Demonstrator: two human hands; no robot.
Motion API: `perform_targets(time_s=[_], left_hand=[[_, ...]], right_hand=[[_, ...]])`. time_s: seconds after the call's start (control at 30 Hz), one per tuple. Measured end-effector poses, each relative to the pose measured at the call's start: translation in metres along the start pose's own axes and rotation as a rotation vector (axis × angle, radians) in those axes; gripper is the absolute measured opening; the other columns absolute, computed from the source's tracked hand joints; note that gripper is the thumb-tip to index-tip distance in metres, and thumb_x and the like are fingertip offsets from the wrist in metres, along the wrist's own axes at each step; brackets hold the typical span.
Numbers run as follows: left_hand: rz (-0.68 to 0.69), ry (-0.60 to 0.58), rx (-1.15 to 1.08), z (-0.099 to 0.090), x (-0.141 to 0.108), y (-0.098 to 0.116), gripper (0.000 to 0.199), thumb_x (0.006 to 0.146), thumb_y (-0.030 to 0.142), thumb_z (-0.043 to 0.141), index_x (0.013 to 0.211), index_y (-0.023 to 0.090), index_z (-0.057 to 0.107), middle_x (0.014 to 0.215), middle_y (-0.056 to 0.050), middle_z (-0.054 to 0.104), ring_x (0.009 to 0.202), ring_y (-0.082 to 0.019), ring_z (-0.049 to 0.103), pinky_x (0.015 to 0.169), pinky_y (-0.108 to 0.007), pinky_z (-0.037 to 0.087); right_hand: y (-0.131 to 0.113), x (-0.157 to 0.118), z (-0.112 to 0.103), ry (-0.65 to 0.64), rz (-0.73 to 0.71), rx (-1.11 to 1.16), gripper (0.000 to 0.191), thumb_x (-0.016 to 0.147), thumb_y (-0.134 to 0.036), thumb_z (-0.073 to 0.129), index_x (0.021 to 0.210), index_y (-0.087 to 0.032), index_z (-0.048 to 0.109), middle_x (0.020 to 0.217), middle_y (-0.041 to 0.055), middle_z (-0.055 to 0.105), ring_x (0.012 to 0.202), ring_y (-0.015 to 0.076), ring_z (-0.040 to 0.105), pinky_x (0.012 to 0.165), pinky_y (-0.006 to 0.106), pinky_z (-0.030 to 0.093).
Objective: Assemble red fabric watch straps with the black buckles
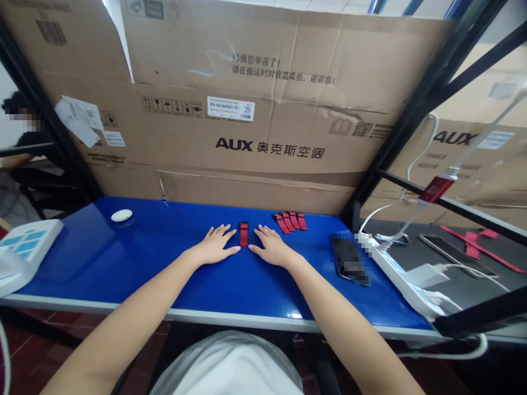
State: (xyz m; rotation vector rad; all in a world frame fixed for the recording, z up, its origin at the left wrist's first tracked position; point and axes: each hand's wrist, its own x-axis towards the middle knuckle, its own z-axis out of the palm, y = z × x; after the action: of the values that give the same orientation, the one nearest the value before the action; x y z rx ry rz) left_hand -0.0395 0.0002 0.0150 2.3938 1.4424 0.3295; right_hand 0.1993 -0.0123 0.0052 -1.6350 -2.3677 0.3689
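Both palms lie flat and open on the blue table (123, 263), holding nothing: left hand (216, 247), right hand (272, 247). Between them, just beside both sets of fingers, lies a red strap (244, 234). Beyond the right hand, further red straps (290, 221) sit before the cardboard box (263, 148)

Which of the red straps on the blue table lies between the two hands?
The single red strap, alone between the left hand and right hand. The other red straps lie grouped farther right.
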Motion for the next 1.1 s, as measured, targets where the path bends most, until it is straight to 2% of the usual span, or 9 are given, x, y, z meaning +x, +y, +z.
perform_targets(time_s=[0.37, 0.53, 0.63, 0.73, 0.83, 0.9, 0.97, 1.03, 1.1], left_hand=[[0.002, -0.006, 0.007, 0.0, 0.0, 0.0, 0.078, 0.083, 0.072, 0.044, 0.146, 0.026, 0.042, 0.159, -0.01, 0.022, 0.148, -0.031, 0.012, 0.118, -0.052, 0.006], [-0.015, -0.038, 0.044, -0.001, -0.001, 0.002, 0.082, 0.084, 0.072, 0.04, 0.15, 0.023, 0.034, 0.16, -0.012, 0.018, 0.149, -0.032, 0.009, 0.118, -0.052, 0.005], [0.027, 0.006, 0.039, 0.002, -0.002, 0.002, 0.077, 0.086, 0.068, 0.042, 0.151, 0.029, 0.03, 0.159, -0.01, 0.023, 0.148, -0.033, 0.013, 0.117, -0.055, 0.007], [0.118, 0.041, 0.034, 0.007, -0.002, 0.003, 0.06, 0.09, 0.06, 0.042, 0.145, 0.036, 0.041, 0.156, -0.007, 0.033, 0.146, -0.033, 0.021, 0.117, -0.055, 0.011], [0.168, 0.071, 0.015, 0.009, 0.0, 0.006, 0.051, 0.091, 0.056, 0.045, 0.135, 0.033, 0.054, 0.151, -0.007, 0.041, 0.142, -0.033, 0.029, 0.116, -0.053, 0.017], [0.211, 0.101, -0.007, 0.009, 0.0, 0.009, 0.045, 0.092, 0.054, 0.046, 0.126, 0.029, 0.06, 0.144, -0.008, 0.049, 0.136, -0.032, 0.037, 0.113, -0.051, 0.025], [0.272, 0.12, -0.029, 0.007, 0.001, 0.013, 0.038, 0.092, 0.051, 0.049, 0.114, 0.024, 0.064, 0.128, -0.01, 0.06, 0.122, -0.03, 0.05, 0.104, -0.045, 0.037], [0.312, 0.128, -0.043, 0.006, 0.002, 0.015, 0.03, 0.09, 0.046, 0.053, 0.102, 0.021, 0.064, 0.105, -0.009, 0.066, 0.103, -0.026, 0.059, 0.09, -0.04, 0.045], [0.315, 0.144, -0.052, 0.007, 0.004, 0.018, 0.022, 0.088, 0.042, 0.057, 0.093, 0.021, 0.062, 0.09, -0.006, 0.065, 0.088, -0.024, 0.06, 0.079, -0.036, 0.046]], right_hand=[[0.002, 0.001, 0.002, 0.005, -0.004, 0.013, 0.077, 0.09, -0.062, 0.042, 0.15, -0.013, 0.033, 0.159, 0.0163, 0.019, 0.148, 0.0316, 0.015, 0.119, 0.047, 0.012], [0.0, 0.0, 0.001, -0.002, 0.006, 0.007, 0.077, 0.091, -0.061, 0.042, 0.149, -0.012, 0.034, 0.159, 0.0165, 0.02, 0.148, 0.0319, 0.015, 0.119, 0.047, 0.012], [-0.001, 0.0, 0.0, 0.001, 0.005, 0.003, 0.077, 0.09, -0.061, 0.043, 0.149, -0.012, 0.034, 0.159, 0.0168, 0.021, 0.148, 0.0322, 0.016, 0.119, 0.046, 0.013], [-0.002, 0.0, 0.0, 0.013, -0.005, 0.004, 0.075, 0.09, -0.059, 0.045, 0.148, -0.011, 0.036, 0.158, 0.0178, 0.023, 0.147, 0.0326, 0.018, 0.118, 0.046, 0.015], [-0.001, 0.001, 0.0, 0.065, -0.031, 0.015, 0.067, 0.09, -0.052, 0.051, 0.143, -0.011, 0.045, 0.154, 0.0199, 0.032, 0.144, 0.034, 0.027, 0.116, 0.048, 0.021], [0.0, 0.002, -0.001, 0.137, -0.055, 0.046, 0.054, 0.088, -0.04, 0.057, 0.133, -0.011, 0.054, 0.144, 0.0206, 0.046, 0.135, 0.0333, 0.04, 0.112, 0.047, 0.029], [0.001, 0.004, -0.001, 0.227, -0.101, 0.109, 0.043, 0.084, -0.025, 0.062, 0.125, -0.012, 0.059, 0.129, 0.0181, 0.057, 0.122, 0.0295, 0.051, 0.105, 0.044, 0.037], [0.001, 0.005, 0.0, 0.298, -0.177, 0.184, 0.041, 0.079, -0.015, 0.065, 0.12, -0.014, 0.06, 0.117, 0.0142, 0.06, 0.111, 0.0255, 0.055, 0.1, 0.041, 0.042], [0.0, 0.006, 0.002, 0.313, -0.25, 0.252, 0.038, 0.077, -0.01, 0.065, 0.114, -0.016, 0.063, 0.109, 0.0111, 0.059, 0.102, 0.0225, 0.057, 0.095, 0.039, 0.044]])
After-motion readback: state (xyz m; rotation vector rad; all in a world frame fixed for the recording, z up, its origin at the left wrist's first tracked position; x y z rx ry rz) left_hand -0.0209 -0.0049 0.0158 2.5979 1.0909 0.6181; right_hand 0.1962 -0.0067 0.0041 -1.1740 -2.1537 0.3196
